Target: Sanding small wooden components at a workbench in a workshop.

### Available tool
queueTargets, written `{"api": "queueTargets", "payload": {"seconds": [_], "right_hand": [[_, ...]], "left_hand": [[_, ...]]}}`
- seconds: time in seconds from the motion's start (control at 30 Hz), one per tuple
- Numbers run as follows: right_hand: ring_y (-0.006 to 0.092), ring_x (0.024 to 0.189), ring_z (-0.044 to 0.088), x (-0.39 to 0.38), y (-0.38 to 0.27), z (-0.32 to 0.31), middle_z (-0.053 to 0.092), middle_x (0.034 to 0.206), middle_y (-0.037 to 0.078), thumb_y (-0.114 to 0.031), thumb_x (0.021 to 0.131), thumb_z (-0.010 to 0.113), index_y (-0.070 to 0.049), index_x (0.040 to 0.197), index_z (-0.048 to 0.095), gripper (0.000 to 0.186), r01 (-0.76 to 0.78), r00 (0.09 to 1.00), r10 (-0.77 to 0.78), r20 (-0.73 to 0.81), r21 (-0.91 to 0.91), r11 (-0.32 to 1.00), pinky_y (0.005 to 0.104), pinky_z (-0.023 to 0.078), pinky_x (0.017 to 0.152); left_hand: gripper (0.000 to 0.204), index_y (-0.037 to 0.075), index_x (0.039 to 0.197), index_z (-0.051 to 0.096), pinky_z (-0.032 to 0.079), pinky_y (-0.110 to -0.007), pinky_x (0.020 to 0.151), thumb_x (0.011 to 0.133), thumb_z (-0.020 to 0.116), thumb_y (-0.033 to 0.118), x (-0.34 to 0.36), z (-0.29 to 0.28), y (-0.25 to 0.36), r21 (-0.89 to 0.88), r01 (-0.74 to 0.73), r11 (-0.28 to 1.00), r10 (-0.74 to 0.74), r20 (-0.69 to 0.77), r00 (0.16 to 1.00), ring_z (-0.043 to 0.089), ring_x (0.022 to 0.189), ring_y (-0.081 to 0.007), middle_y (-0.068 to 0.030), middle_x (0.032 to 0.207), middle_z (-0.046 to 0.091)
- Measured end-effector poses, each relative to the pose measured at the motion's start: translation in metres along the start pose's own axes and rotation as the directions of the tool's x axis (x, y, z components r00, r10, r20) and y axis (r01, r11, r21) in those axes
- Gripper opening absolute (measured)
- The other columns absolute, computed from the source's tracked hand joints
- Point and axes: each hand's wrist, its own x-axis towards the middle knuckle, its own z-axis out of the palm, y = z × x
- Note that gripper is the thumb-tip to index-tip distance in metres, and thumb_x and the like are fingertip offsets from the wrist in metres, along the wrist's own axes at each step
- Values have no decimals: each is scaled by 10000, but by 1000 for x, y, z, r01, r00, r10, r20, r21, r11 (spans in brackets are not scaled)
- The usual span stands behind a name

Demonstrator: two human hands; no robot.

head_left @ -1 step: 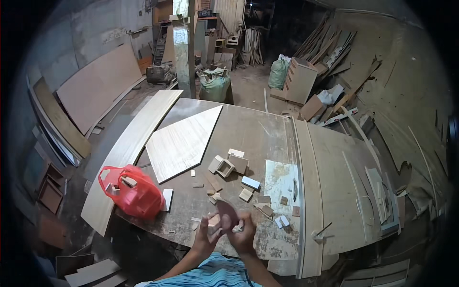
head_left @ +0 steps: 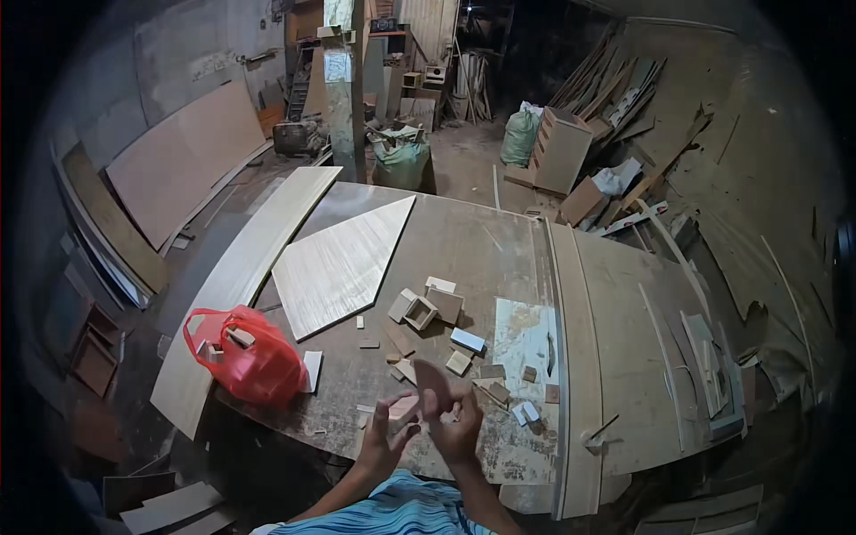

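Observation:
My right hand (head_left: 456,431) pinches a curved reddish-brown sheet that looks like sandpaper (head_left: 432,383), its free end sticking up. Close beside it, my left hand (head_left: 383,446) has its fingers bent around a small pale wooden piece (head_left: 406,408), partly hidden by the fingers and the sheet. Both hands are over the near edge of the worktable (head_left: 464,241). Just beyond them lie small wood offcuts (head_left: 459,362), a blue-white block (head_left: 467,340) and a little open wooden box (head_left: 419,312).
A red plastic bag (head_left: 259,361) with wood pieces in it stands at the left. Behind it lie a long board (head_left: 259,241) and an angular pale panel (head_left: 339,267). A raised strip (head_left: 571,357) runs along the table's right part. Farther off are a pillar (head_left: 343,107) and filled sacks (head_left: 401,160).
My right hand has shifted slightly up and right with the brown sheet, which now stands more upright. The left fingers have drawn a little apart from the right hand.

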Motion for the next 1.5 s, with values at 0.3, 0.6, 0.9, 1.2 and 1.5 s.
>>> {"api": "queueTargets", "payload": {"seconds": [0.3, 0.6, 0.9, 1.2, 1.5], "right_hand": [[140, 664, 507, -3, 9, 9, 550, 735, 45, -195, 880, 784, -48, 849, 547, 281, -10, 1000, 9, 22, 51, 999, 303, 426, 611], [225, 657, 528, -2, 1, 13, 568, 750, 80, -163, 849, 801, -69, 855, 568, 252, 58, 997, -60, 40, 50, 997, 349, 431, 594], [204, 655, 521, -3, 9, 5, 552, 745, 70, -162, 841, 810, -69, 841, 559, 268, 6, 999, -9, 42, 67, 998, 335, 443, 612], [92, 683, 516, -19, 13, 0, 541, 747, 9, -129, 824, 828, -68, 845, 571, 265, 45, 999, -42, -21, 170, 984, 251, 416, 609], [105, 673, 485, -21, 23, -12, 574, 779, 17, -128, 848, 800, -74, 857, 556, 250, 15, 997, -10, -76, 62, 998, 284, 437, 620]], "left_hand": [[899, 29, 1409, 456, 424, -358, 1031, 910, 454, 777, 8, -8, -10, -22, -15, 1000, 14, -61, 998, 557, 1113, -197, -105, 1287, 572], [803, 46, 1374, 472, 473, -351, 980, 950, 439, 727, 4, -16, -8, 15, -6, 1000, 7, -63, 998, 597, 1117, -209, -103, 1244, 601], [698, 58, 1429, 410, 484, -372, 991, 998, 474, 603, 1, -16, -14, 33, 1, 999, -1, 23, 1000, 552, 1200, -205, -94, 1261, 554], [662, 82, 1399, 472, 457, -360, 955, 1017, 405, 617, -3, 3, -17, -196, 100, 975, -97, 28, 995, 568, 1136, -183, -85, 1252, 584], [506, 97, 1412, 424, 484, -364, 954, 1021, 440, 418, -5, 4, -27, 114, -2, 993, -4, 48, 999, 561, 1106, -189, -85, 1274, 529]]}}
